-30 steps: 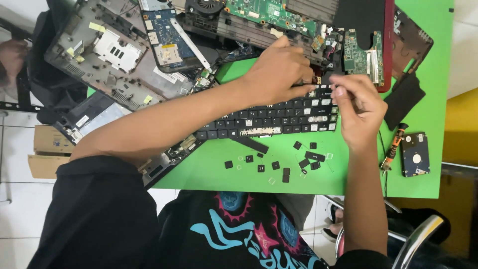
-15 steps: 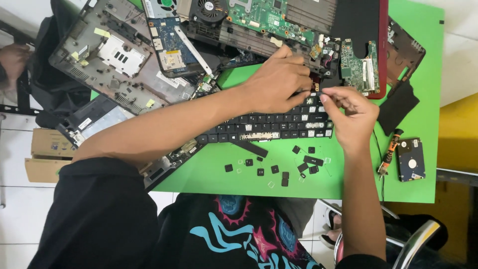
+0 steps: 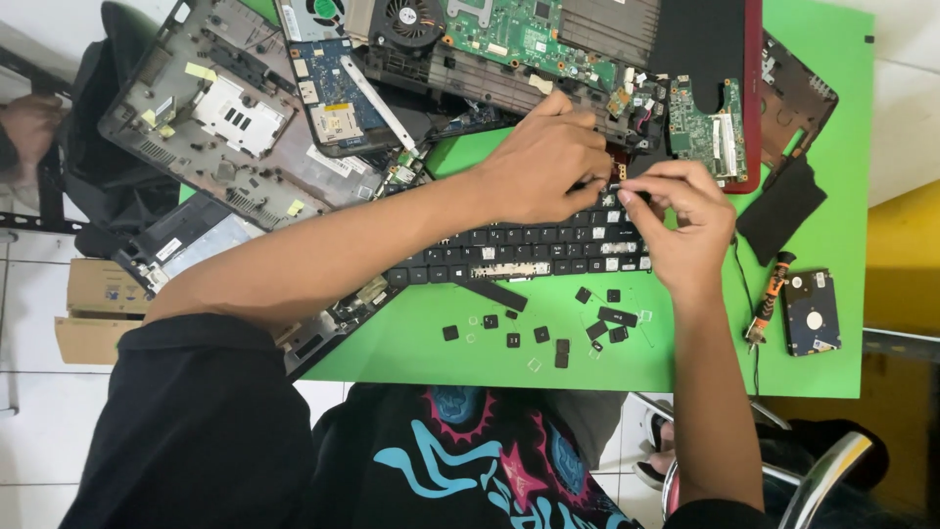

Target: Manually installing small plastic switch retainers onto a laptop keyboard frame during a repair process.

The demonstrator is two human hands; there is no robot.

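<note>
I'm pressing left hand [image 3: 543, 171] flat on keyboard [image 3: 529, 250], mid-surface [image 3: 832, 118], steadying it. Right hand [image 3: 685, 220] at its 2 o'clock corner, fingers [image 3: 641, 191] pinching closed on small keycap. My advice: lift straight, gently; drop with loose keycaps [image 3: 558, 333] at 6 o'clock.

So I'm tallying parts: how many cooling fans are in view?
2, both at the top edge: a round black cooling fan beside the green circuit board, and another fan left of it, cut off. Others may be hidden.
</note>
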